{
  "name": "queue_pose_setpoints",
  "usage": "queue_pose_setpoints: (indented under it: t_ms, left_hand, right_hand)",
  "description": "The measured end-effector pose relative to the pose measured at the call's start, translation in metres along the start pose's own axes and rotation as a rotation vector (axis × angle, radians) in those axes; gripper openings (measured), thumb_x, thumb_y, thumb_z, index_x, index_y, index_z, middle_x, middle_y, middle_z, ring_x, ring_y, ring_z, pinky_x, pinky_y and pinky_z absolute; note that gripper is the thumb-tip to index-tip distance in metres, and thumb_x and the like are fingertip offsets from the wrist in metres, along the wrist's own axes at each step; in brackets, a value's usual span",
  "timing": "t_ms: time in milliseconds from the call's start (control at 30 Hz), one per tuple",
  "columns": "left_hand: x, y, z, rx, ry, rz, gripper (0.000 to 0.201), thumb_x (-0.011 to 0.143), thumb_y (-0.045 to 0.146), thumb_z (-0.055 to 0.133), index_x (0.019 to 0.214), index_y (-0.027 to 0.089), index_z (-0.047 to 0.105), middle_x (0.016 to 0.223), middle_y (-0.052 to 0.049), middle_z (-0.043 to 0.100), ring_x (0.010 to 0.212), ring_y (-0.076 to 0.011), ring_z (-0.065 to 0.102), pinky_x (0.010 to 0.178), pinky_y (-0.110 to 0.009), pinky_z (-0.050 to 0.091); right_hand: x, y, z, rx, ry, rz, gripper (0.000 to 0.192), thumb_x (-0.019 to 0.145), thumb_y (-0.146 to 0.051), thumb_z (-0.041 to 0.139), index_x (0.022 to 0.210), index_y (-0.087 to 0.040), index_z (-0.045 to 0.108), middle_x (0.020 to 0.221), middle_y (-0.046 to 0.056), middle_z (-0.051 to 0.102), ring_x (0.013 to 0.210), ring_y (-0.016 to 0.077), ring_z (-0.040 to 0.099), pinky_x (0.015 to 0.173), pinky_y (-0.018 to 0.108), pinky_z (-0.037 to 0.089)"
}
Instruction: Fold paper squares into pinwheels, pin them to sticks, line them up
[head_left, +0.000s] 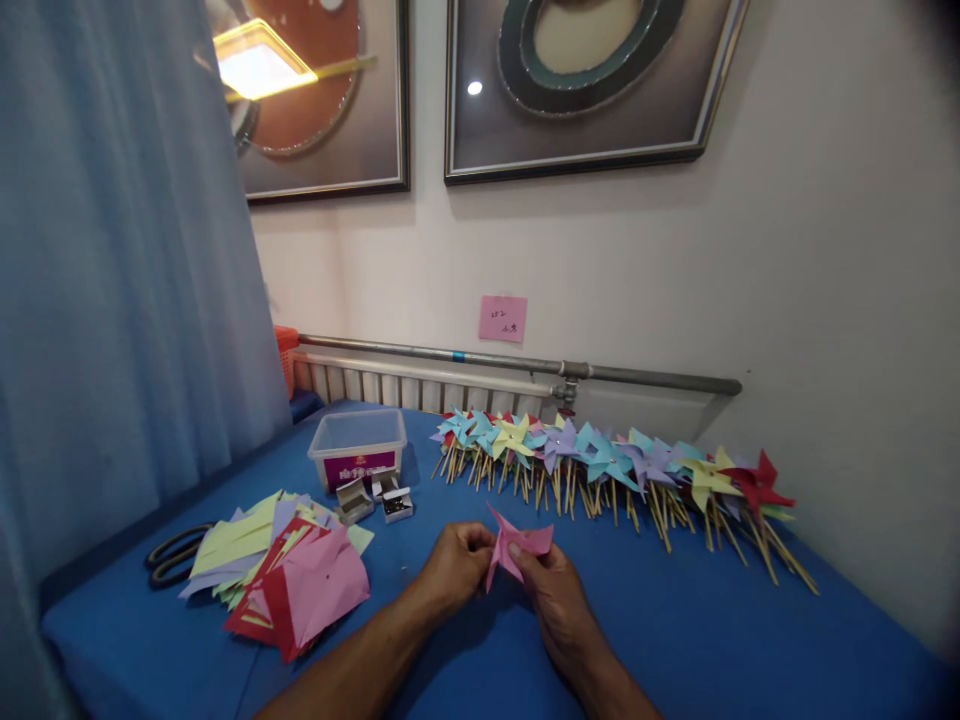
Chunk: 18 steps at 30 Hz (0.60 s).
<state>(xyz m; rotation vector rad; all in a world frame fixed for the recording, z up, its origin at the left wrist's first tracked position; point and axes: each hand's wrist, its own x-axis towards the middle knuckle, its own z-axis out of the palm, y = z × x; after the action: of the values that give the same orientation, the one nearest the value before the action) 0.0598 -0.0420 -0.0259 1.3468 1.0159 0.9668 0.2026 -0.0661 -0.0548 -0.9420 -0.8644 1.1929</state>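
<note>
A pink paper pinwheel point(529, 541) with folded points is between my two hands, above the blue-covered table. My right hand point(559, 590) grips it, the thumb pressed on its front near the middle. At its left edge, my left hand point(459, 565) is closed in a pinch; whatever the fingertips hold is hidden. Left of my hands lies a loose pile of cut paper sheets point(330, 585) in pink, red, yellow and lilac. Two small open boxes point(397, 504) stand behind the pile, one with small dark pieces in it.
Finished pinwheels point(559, 445) on thin sticks lie in a long row at the back right. A clear plastic tub point(360, 430) stands at the back left. Black-handled scissors point(174, 555) lie beside the paper pile. Behind the table run a pipe point(652, 380) and a radiator.
</note>
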Motion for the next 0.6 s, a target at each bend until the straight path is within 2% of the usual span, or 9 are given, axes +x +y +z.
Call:
queue_pose_setpoints:
  t_ms: [167, 333, 467, 600]
  left_hand:
    - [0.002, -0.001, 0.0, 0.012, 0.044, -0.006, 0.034, 0.067, 0.046, 0.077, 0.067, 0.017, 0.06, 0.046, 0.005, 0.053, 0.038, -0.0081, 0.042, 0.04, -0.022, 0.029]
    - [0.002, 0.0, 0.0, -0.016, 0.036, -0.001, 0.033, 0.065, 0.045, 0.076, 0.066, 0.017, 0.059, 0.048, 0.005, 0.054, 0.039, -0.0079, 0.042, 0.042, -0.022, 0.03]
    - [0.002, -0.002, -0.001, -0.023, 0.027, -0.002, 0.035, 0.064, 0.047, 0.077, 0.067, 0.017, 0.059, 0.047, 0.005, 0.054, 0.039, -0.0083, 0.042, 0.041, -0.022, 0.029]
    - [0.003, -0.002, 0.0, 0.004, 0.032, -0.015, 0.039, 0.066, 0.051, 0.078, 0.066, 0.018, 0.057, 0.046, 0.006, 0.051, 0.038, -0.008, 0.04, 0.041, -0.022, 0.03]
  right_hand:
    - [0.006, 0.009, -0.001, -0.002, 0.009, 0.021, 0.052, 0.056, -0.046, 0.093, 0.094, -0.015, 0.076, 0.081, 0.007, 0.078, 0.085, 0.0285, 0.071, 0.077, 0.039, 0.056]
    - [0.011, 0.019, -0.006, 0.002, -0.006, 0.004, 0.051, 0.059, -0.046, 0.092, 0.097, -0.016, 0.076, 0.082, 0.007, 0.078, 0.082, 0.0276, 0.072, 0.077, 0.038, 0.056]
    - [0.011, 0.018, -0.006, -0.021, -0.009, 0.012, 0.052, 0.059, -0.048, 0.092, 0.096, -0.015, 0.076, 0.081, 0.008, 0.079, 0.077, 0.0271, 0.072, 0.075, 0.039, 0.056]
    - [0.009, 0.015, -0.004, -0.027, 0.004, 0.01, 0.052, 0.058, -0.045, 0.093, 0.098, -0.016, 0.077, 0.085, 0.008, 0.079, 0.082, 0.0283, 0.073, 0.077, 0.039, 0.057]
